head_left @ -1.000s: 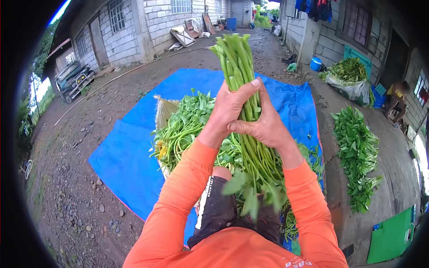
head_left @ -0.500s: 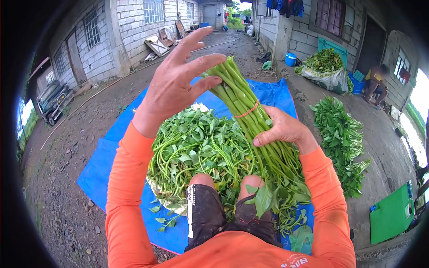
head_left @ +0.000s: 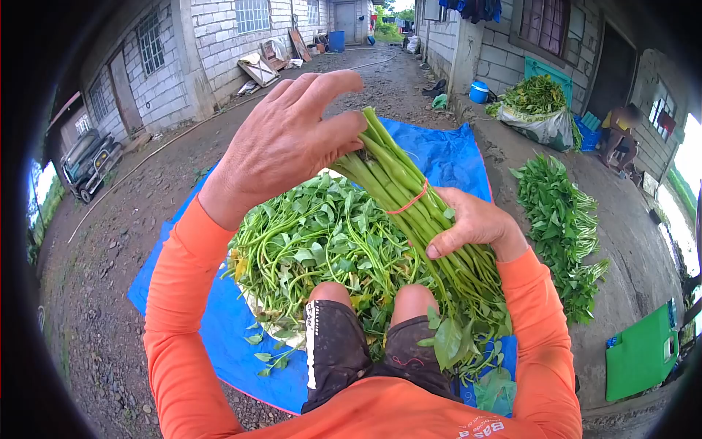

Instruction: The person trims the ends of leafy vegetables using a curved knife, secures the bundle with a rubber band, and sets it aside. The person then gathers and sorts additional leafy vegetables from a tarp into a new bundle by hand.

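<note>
My right hand grips a bundle of water spinach around its stems, just below a red rubber band. The bundle tilts, its cut ends up and to the left, its leaves hanging over my right knee. At the cut ends is my left hand, fingers bent and apart, with the index finger against the stem tops. The thumb is mostly hidden. Beneath my hands lies a big heap of loose greens, in front of my knees.
A blue tarp lies under the heap. To the right are a row of bundled greens, a green plastic board and a full white sack. A person sits farther back. A jeep stands at the far left.
My left hand has lowered and its fingers have curled in closer to the cut ends. The bundle has shifted slightly down and right, still in my right hand.
</note>
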The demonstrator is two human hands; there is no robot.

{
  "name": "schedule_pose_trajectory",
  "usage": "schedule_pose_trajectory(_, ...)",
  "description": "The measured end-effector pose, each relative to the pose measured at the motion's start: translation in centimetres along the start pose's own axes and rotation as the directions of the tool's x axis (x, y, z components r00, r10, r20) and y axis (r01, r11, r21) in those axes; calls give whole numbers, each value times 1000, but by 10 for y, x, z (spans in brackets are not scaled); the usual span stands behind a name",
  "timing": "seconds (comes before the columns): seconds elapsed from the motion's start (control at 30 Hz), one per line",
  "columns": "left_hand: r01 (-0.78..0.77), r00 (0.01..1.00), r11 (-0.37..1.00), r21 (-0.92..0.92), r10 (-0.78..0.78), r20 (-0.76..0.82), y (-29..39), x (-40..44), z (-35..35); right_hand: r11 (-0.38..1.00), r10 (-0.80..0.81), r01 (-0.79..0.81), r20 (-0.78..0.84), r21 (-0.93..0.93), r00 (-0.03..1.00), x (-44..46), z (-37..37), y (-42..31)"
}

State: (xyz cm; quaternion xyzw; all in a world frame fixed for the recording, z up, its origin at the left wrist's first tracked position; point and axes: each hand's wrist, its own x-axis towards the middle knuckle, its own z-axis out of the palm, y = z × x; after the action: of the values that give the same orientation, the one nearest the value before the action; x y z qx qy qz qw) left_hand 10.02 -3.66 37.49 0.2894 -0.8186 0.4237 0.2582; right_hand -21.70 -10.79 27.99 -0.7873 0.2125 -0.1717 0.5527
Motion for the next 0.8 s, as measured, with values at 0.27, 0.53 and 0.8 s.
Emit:
schedule_pose_trajectory(0.27, 760, 578, 471, -448, -805, 133, -13, -21, 66, 985, -150, 113, -320, -132, 935, 27, 13, 12)
schedule_pose_trajectory(0.53, 455, 659, -49, -889, -653, 373, 23, 17, 142, 750, -538, 202, -402, -630, 741, 75, 10, 10)
schedule_pose_trajectory(0.8, 458, 664, -284, -842, -520, 537, -30, 9, 128, 966, -257, 200, -612, -161, 748, 45, -23, 23)
